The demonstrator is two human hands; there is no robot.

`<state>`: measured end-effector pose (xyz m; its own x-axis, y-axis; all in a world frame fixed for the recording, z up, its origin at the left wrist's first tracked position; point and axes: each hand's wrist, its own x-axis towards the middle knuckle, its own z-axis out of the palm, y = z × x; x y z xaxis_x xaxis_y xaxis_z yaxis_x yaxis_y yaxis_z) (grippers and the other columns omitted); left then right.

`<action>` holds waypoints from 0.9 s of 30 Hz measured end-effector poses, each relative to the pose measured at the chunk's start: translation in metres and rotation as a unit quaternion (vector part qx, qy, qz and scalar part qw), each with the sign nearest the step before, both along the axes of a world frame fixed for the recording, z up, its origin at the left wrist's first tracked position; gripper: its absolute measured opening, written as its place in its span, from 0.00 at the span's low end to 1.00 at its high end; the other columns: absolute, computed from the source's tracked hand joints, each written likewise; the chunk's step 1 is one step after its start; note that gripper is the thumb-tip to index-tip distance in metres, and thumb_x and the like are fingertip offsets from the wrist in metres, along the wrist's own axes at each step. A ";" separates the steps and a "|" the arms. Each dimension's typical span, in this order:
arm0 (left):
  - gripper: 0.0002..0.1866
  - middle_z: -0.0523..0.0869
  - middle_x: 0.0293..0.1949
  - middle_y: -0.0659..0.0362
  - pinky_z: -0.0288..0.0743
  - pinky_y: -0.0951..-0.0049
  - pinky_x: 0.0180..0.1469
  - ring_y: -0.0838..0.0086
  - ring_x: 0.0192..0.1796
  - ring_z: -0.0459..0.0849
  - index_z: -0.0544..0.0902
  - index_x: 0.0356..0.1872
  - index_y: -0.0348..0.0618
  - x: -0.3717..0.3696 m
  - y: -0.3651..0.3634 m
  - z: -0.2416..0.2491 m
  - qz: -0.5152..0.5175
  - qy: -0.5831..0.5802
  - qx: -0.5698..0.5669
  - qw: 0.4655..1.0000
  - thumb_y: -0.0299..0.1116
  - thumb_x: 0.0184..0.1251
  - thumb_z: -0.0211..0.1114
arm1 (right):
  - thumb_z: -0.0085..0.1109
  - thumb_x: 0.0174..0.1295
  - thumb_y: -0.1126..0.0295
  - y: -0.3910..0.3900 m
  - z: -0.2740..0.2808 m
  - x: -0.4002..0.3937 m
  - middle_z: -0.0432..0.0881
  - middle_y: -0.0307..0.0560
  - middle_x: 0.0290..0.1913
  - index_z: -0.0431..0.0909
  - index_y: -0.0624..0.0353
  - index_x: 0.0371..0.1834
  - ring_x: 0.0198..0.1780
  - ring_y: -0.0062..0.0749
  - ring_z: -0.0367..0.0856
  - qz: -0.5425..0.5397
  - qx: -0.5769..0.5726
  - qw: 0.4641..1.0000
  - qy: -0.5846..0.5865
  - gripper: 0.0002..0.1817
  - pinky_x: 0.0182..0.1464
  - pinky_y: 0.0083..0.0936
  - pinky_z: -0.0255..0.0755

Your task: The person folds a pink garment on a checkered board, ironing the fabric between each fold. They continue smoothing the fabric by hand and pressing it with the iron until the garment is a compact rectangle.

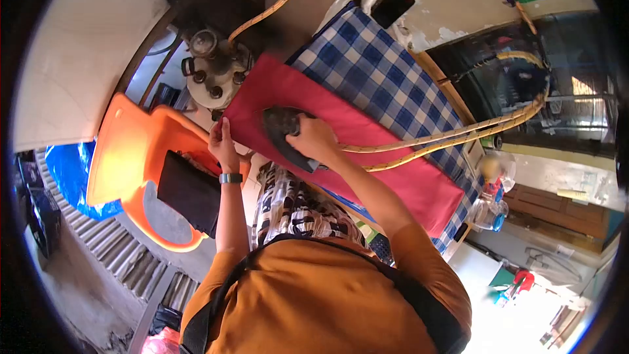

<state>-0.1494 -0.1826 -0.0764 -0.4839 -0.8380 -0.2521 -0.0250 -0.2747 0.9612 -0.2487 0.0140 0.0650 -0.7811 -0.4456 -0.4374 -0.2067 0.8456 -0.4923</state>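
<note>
A dark iron lies on a long red cloth, and my right hand is wrapped round its handle. My left hand, with a watch band at the wrist, pinches the near left corner of the red cloth. Beneath the cloth spreads a blue and white checked cover. Two patterned hoses or cords run from near the iron toward the right.
An orange plastic chair at the left holds a folded dark cloth. Behind the cloth's left end stands a metal tank with knobs. A black phone-like object rests beyond the cover. Plastic containers are at the right.
</note>
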 end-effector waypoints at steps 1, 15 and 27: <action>0.12 0.84 0.41 0.62 0.72 0.80 0.46 0.82 0.40 0.79 0.83 0.41 0.36 0.000 -0.001 0.001 -0.008 -0.029 0.005 1.000 0.36 0.65 0.67 | 0.63 0.48 0.56 0.015 0.003 -0.007 0.83 0.65 0.36 0.77 0.61 0.48 0.41 0.57 0.82 -0.028 0.033 0.999 0.009 0.26 0.44 0.47 0.76; 0.16 0.81 0.38 0.62 0.72 0.75 0.43 0.77 0.39 0.77 0.77 0.44 0.37 -0.013 0.022 -0.031 0.037 -0.012 0.027 0.999 0.42 0.70 0.61 | 0.67 0.47 0.45 0.346 0.005 -0.142 0.81 0.51 0.42 0.71 0.54 0.59 0.44 0.41 0.80 -0.099 0.212 0.932 0.278 0.38 0.44 0.37 0.73; 0.21 0.66 0.64 0.42 0.53 0.47 0.69 0.47 0.69 0.59 0.69 0.60 0.34 0.007 0.192 0.034 -0.103 -0.031 -0.529 0.842 0.34 0.70 0.55 | 0.54 0.61 0.54 0.527 -0.048 0.171 0.74 0.59 0.52 0.71 0.62 0.54 0.56 0.56 0.70 -0.522 0.283 0.705 0.388 0.25 0.59 0.50 0.62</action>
<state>-0.1420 0.0089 -0.0422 -0.6597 -0.5086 0.5533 -0.0256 0.7511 0.6597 -0.0776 0.5410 0.0175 -0.6566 0.6237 0.4241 0.6519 0.7521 -0.0966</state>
